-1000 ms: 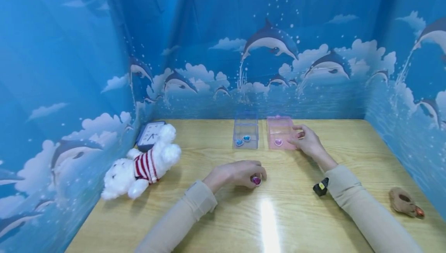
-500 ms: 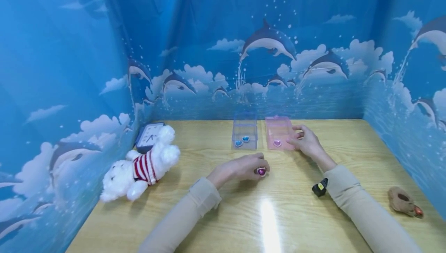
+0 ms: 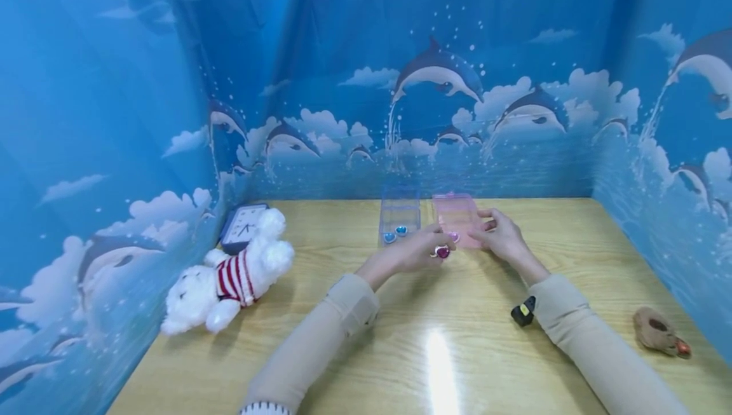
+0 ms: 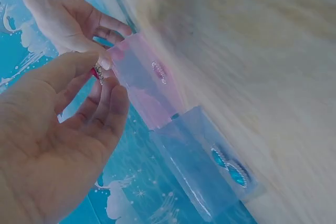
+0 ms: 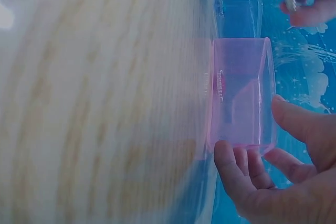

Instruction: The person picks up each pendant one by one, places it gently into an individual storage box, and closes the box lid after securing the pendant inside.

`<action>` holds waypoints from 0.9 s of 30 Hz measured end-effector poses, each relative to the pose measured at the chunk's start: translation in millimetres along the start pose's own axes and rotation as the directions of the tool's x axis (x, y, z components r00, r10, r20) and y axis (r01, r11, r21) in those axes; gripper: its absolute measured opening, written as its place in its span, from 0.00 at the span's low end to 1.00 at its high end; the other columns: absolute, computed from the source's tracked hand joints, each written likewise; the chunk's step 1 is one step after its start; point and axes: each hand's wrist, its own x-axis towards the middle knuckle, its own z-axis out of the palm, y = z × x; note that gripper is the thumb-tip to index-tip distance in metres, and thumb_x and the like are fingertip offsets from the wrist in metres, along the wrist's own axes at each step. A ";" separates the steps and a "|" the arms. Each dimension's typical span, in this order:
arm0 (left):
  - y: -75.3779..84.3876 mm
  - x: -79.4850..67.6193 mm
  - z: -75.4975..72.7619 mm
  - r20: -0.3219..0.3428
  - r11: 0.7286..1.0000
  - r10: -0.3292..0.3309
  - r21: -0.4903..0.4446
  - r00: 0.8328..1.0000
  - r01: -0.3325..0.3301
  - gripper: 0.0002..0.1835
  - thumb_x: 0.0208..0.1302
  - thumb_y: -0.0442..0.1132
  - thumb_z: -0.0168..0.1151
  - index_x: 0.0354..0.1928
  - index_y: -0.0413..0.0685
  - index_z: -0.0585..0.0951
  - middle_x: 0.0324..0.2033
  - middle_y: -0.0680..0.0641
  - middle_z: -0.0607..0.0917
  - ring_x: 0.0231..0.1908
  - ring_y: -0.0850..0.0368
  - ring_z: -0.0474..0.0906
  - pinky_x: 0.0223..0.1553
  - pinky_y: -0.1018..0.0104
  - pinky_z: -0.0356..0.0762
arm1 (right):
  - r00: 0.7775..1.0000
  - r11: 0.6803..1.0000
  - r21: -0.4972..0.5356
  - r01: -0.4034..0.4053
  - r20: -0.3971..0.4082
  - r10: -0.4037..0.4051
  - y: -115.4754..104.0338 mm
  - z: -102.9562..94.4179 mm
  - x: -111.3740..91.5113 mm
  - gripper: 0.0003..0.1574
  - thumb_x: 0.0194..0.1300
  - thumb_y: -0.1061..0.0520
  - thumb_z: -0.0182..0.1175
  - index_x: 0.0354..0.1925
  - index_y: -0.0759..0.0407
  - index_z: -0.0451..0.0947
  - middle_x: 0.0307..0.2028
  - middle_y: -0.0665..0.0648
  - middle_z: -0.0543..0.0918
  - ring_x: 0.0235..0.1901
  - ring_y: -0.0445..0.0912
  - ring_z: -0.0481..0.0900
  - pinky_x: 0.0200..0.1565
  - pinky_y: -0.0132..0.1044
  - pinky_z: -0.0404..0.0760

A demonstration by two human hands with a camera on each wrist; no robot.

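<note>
My left hand (image 3: 413, 252) pinches a dark pink heart-shaped gem (image 3: 443, 252) with a silver beaded rim between thumb and fingertips, just in front of a clear pink plastic box (image 3: 460, 208). Inside that box lies one light pink heart gem (image 4: 159, 72). My right hand (image 3: 506, 238) holds the box's right end, the thumb on its rim and the fingers curled against its side, as the right wrist view shows. Left of it stands a clear bluish box (image 3: 400, 215) with two blue heart gems (image 3: 401, 231) in it. Both boxes have their lids raised.
At left a white plush bear (image 3: 229, 281) in a striped shirt lies against a blue clock (image 3: 243, 227). A black object (image 3: 523, 312) is by the right sleeve, and a brown plush item (image 3: 660, 332) lies far right. Dolphin-print curtains (image 3: 354, 53) surround the wooden table (image 3: 486, 364).
My left hand has moved forward and to the right with the dark pink gem, from mid-table to the pink box's front. The right hand stays at the box.
</note>
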 end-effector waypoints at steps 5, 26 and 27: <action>1.6 19.2 -5.3 -0.051 0.999 -0.030 -0.019 0.998 0.029 0.19 0.73 0.32 0.64 0.64 0.45 0.82 0.55 0.46 0.82 0.52 0.57 0.78 0.50 0.76 0.80 | 1.000 1.000 -0.007 0.010 -0.006 -0.010 2.5 1.1 0.4 0.42 0.75 0.53 0.65 0.77 0.66 0.61 0.54 0.69 0.77 0.38 0.48 0.83 0.41 0.38 0.90; 11.7 76.0 5.6 -0.252 0.968 -0.211 0.079 0.944 0.238 0.19 0.74 0.37 0.65 0.64 0.56 0.83 0.68 0.47 0.79 0.66 0.53 0.79 0.61 0.64 0.84 | 0.999 0.999 -0.029 0.039 -0.021 -0.039 1.8 0.0 -3.3 0.43 0.75 0.52 0.65 0.78 0.68 0.61 0.51 0.69 0.80 0.37 0.47 0.83 0.35 0.31 0.86; 11.5 77.2 5.8 -0.247 0.966 -0.222 0.078 0.943 0.247 0.19 0.74 0.36 0.65 0.64 0.57 0.83 0.68 0.48 0.79 0.67 0.53 0.78 0.60 0.65 0.84 | 0.999 0.999 -0.033 0.042 -0.023 -0.043 2.1 -0.2 -3.2 0.43 0.75 0.52 0.65 0.78 0.68 0.61 0.50 0.69 0.81 0.35 0.47 0.84 0.34 0.31 0.85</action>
